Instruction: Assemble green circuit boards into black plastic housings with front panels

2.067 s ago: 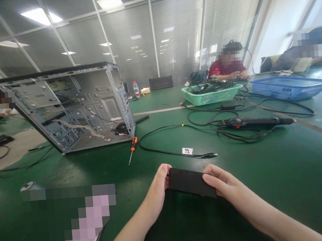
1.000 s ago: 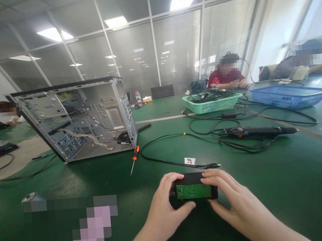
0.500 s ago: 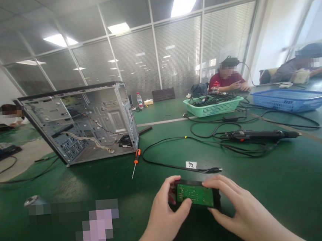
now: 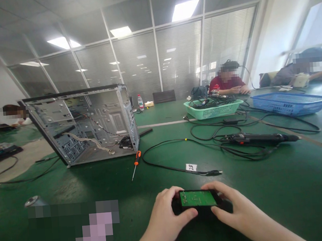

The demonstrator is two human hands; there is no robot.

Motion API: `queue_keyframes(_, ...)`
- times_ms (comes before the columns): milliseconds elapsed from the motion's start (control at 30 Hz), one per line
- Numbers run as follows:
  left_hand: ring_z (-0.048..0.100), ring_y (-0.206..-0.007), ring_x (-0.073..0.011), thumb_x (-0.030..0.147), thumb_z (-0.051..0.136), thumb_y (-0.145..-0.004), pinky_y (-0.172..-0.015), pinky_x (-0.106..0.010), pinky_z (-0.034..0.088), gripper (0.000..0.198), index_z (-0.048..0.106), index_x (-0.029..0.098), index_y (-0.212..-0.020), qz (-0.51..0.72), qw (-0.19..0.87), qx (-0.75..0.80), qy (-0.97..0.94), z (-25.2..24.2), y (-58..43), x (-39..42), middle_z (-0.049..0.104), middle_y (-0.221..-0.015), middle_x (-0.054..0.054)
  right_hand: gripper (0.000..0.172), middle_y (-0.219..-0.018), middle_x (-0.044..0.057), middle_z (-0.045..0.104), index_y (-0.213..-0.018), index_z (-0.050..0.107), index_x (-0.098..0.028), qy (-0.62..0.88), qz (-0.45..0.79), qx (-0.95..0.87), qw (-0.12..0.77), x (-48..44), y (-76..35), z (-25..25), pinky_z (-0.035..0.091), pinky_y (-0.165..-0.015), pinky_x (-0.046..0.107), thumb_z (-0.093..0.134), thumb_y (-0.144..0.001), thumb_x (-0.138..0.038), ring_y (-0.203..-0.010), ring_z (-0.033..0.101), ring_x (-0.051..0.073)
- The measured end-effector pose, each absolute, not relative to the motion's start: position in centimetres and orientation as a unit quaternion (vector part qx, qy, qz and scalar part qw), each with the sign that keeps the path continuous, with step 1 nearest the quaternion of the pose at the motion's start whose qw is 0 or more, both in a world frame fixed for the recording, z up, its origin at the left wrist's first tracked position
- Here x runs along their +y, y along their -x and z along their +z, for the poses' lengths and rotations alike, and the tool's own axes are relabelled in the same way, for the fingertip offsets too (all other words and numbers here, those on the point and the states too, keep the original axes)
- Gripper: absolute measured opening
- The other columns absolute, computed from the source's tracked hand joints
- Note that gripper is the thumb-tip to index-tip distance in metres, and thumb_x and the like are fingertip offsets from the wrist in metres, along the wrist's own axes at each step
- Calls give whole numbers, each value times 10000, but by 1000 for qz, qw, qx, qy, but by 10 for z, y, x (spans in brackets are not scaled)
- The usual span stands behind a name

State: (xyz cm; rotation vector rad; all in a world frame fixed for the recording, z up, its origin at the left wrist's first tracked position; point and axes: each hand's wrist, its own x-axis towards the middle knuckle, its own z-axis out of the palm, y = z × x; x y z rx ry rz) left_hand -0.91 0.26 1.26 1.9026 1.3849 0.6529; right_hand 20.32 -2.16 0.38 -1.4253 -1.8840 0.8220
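Note:
A green circuit board (image 4: 198, 198) in a black frame is held between my two hands, low in the middle of the view. My left hand (image 4: 168, 214) grips its left end, thumb along the near edge. Around the right end are the fingers and thumb of my right hand (image 4: 231, 204). Beyond the hands lie a black cable plug (image 4: 213, 173) and a white label (image 4: 191, 167) marked with handwriting. An orange-and-black screwdriver (image 4: 137, 158) rests on the green table (image 4: 113, 191).
An open computer case (image 4: 94, 122) stands at the left. Toward the right are a black power screwdriver (image 4: 259, 138) with looped cables, a green basket (image 4: 214, 110) of cables and a blue basket (image 4: 290, 104). A can (image 4: 33, 201) is near left. People sit farther back.
The circuit board has moved slightly down and tilted flatter. My left thumb has shifted from the board's face to its near edge. Both hands still hold it.

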Motion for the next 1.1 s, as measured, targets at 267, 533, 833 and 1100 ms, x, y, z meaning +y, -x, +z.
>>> queue_keyframes(267, 494, -1037, -290, 301, 773, -580, -883, -373, 374, 470, 613, 220, -1015, 236, 348, 538, -731, 13, 10, 3, 606, -1056, -63, 396, -1169, 88, 511, -1170, 540, -192, 526, 211, -780, 264, -24, -205, 15, 404, -964, 428, 517, -791, -305, -1103, 472, 258)
queue_keyframes(533, 516, -999, -274, 311, 743, -615, -885, -370, 377, 424, 618, 224, -1011, 245, 315, 518, -757, 4, 9, 5, 616, -1025, -64, 365, -1073, 67, 536, -1162, 607, -225, 503, 186, -812, 231, -18, -167, 35, 422, -910, 360, 626, -802, -170, -1015, 487, 229)
queue_keyframes(833, 515, -992, -276, 307, 769, -586, -861, -363, 379, 445, 631, 218, -1000, 232, 318, 523, -756, 6, 9, 6, 616, -1016, -59, 204, -1037, 53, 582, -952, 662, -170, 531, 251, -769, 252, -5, -153, 36, 410, -904, 327, 696, -752, -141, -997, 520, 214)
queue_keyframes(1100, 512, -992, -280, 348, 779, -595, -866, -372, 380, 479, 628, 208, -1027, 235, 315, 514, -763, 6, 11, 6, 604, -1005, -66, 147, -1001, 65, 607, -1028, 587, -138, 523, 214, -802, 196, -11, -153, 43, 431, -832, 347, 541, -888, -135, -950, 565, 227)
